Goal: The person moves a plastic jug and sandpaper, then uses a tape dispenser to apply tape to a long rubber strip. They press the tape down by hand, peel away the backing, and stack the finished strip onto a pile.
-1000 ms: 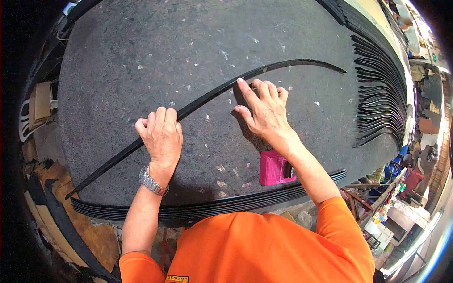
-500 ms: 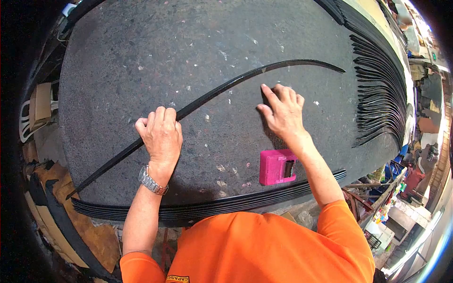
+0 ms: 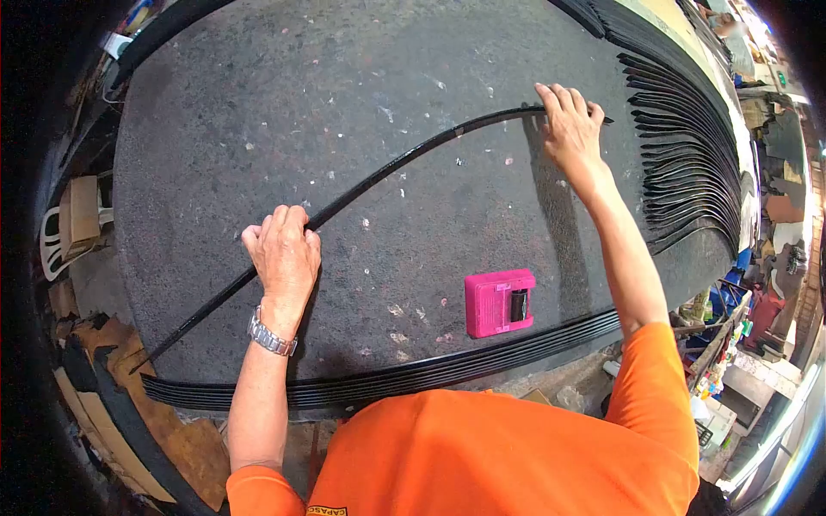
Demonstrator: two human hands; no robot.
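A long black strip (image 3: 404, 158) lies in a curve across the dark tabletop (image 3: 413, 249). My left hand (image 3: 286, 249), with a metal watch on its wrist, is closed around the strip left of its middle. Near the strip's right end, my right hand (image 3: 571, 125) has its fingers over the strip, bent and gripping it, with the tip sticking out beyond. Below the strip sits a pink box (image 3: 499, 303) with a black piece on its right side.
Several black strips (image 3: 387, 376) lie side by side along the near edge. On the right is a fanned row of black strips (image 3: 688, 155). A cardboard box (image 3: 79, 215) on a white chair stands at the left.
My right hand has moved up and right from beside the pink box to the strip's right end and taken hold there. My left hand keeps its grip; the view has shifted slightly.
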